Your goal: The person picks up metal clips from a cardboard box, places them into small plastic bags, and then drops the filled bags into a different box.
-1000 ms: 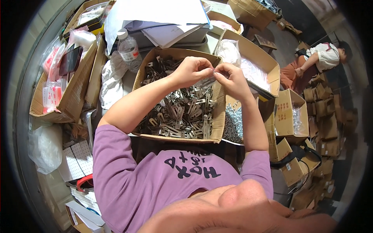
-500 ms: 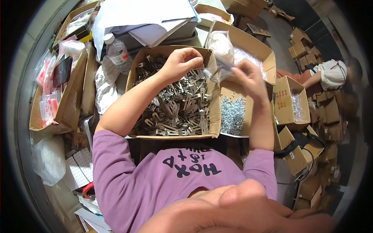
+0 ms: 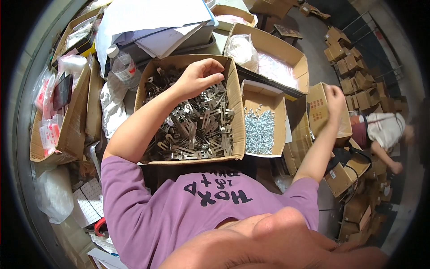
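A large cardboard box (image 3: 238, 117) in front of me is full of flat metal brackets (image 3: 197, 130). My left hand (image 3: 199, 76) hovers over the far end of the pile, fingers curled downward and apart, with nothing visible in them. My right hand (image 3: 335, 96) is stretched far to the right, over a small open cardboard box (image 3: 316, 110). It is blurred, so I cannot tell whether it holds anything. Between the two hands stands a smaller box (image 3: 262, 92) holding silver screws (image 3: 260, 132).
A water bottle (image 3: 123, 67) stands left of the bracket box, and papers (image 3: 152, 22) lie behind it. A box with plastic bags (image 3: 273, 54) sits at the back right. Another person (image 3: 383, 130) crouches among stacked cartons (image 3: 354, 89) at the right. A carton of small packets (image 3: 67, 130) stands at the left.
My hands were together over the bracket box. The right hand has swung out to the right, past the screw box. The left hand stayed over the brackets.
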Demonstrator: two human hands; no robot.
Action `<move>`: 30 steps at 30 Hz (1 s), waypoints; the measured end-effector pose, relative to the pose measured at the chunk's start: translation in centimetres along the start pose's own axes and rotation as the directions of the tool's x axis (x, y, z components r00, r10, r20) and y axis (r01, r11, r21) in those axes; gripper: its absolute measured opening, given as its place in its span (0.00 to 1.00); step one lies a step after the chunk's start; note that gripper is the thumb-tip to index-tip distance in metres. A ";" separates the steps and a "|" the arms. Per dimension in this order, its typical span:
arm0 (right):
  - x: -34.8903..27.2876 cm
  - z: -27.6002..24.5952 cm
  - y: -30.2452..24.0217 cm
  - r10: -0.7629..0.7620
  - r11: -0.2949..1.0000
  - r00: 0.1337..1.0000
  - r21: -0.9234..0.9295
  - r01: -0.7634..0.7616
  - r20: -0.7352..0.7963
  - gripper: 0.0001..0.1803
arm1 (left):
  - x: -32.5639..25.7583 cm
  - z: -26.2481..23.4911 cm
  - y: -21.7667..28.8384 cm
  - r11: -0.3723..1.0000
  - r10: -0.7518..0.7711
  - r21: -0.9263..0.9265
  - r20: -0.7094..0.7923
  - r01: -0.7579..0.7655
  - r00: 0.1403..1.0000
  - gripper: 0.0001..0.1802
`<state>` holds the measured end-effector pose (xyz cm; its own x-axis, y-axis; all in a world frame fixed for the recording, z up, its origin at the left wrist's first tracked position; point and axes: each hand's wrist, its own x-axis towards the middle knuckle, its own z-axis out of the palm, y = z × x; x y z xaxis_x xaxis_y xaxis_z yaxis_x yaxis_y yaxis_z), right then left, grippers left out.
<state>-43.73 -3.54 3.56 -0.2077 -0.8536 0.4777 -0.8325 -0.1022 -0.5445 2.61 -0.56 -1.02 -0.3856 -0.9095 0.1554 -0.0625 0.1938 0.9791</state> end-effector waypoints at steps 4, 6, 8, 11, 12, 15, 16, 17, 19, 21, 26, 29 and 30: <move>1.8 9.1 -5.0 -0.024 0.993 0.839 -0.080 0.081 0.543 0.19 | 0.1 -0.3 -0.5 0.995 -0.040 0.087 -0.001 0.040 0.999 0.16; 4.0 13.8 -3.4 -0.102 0.987 0.635 -0.003 0.162 0.766 0.21 | 0.3 -0.3 -0.4 0.988 -0.052 0.148 -0.010 0.052 0.999 0.16; 5.1 17.1 -3.6 -0.147 0.941 0.516 -0.041 0.336 0.844 0.31 | 0.3 -0.4 -0.5 0.988 -0.062 0.141 -0.020 0.065 0.998 0.16; 4.5 19.4 -3.4 0.013 0.902 0.479 -0.217 0.374 0.878 0.33 | 0.3 -0.5 -0.8 0.976 -0.060 0.207 -0.010 0.061 0.998 0.15; 4.0 19.0 -4.2 0.051 0.909 0.562 -0.270 0.316 0.826 0.29 | 0.2 -0.6 -0.9 0.975 -0.040 0.218 -0.001 0.039 0.999 0.15; 3.9 18.3 -4.6 0.076 0.928 0.749 -0.322 0.189 0.658 0.26 | 0.3 -0.3 -0.5 0.978 -0.047 0.204 0.002 0.045 0.999 0.15; 3.7 18.4 -3.5 -0.031 0.942 0.810 -0.253 0.220 0.586 0.23 | 0.3 -0.2 -0.5 0.974 -0.036 0.222 0.019 0.031 0.999 0.15; 3.4 18.2 -3.5 -0.137 0.948 0.854 -0.185 0.261 0.502 0.19 | 0.3 -0.2 -0.5 0.971 -0.027 0.240 0.033 0.018 0.999 0.15; 3.6 17.4 -3.6 -0.020 0.994 0.851 -0.080 0.073 0.525 0.14 | 0.2 0.0 -0.3 0.969 -0.020 0.246 0.042 0.009 0.999 0.15; 4.0 17.1 -3.6 0.089 0.978 0.840 0.113 -0.176 0.536 0.04 | 0.2 0.0 0.0 0.956 0.001 0.294 0.066 -0.021 0.998 0.15; 4.2 16.6 -3.3 -0.039 0.999 0.913 0.035 0.027 0.407 0.15 | 0.4 0.2 -0.4 0.960 -0.011 0.281 0.091 -0.015 0.996 0.16; 2.6 15.9 -6.7 -0.110 0.987 0.942 0.145 0.066 0.318 0.16 | 0.2 0.1 -0.6 0.964 0.016 0.265 0.063 -0.032 0.998 0.15; 1.8 15.5 -8.2 -0.127 0.971 0.955 0.228 0.065 0.268 0.15 | 0.2 0.1 -0.5 0.960 -0.005 0.280 0.074 -0.016 0.997 0.19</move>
<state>-29.34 -12.23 -1.83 0.0452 -0.9392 0.3403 -0.7050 -0.2714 -0.6552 2.47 -0.81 -1.47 -0.4525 -0.8807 0.1399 -0.3120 0.3033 0.9004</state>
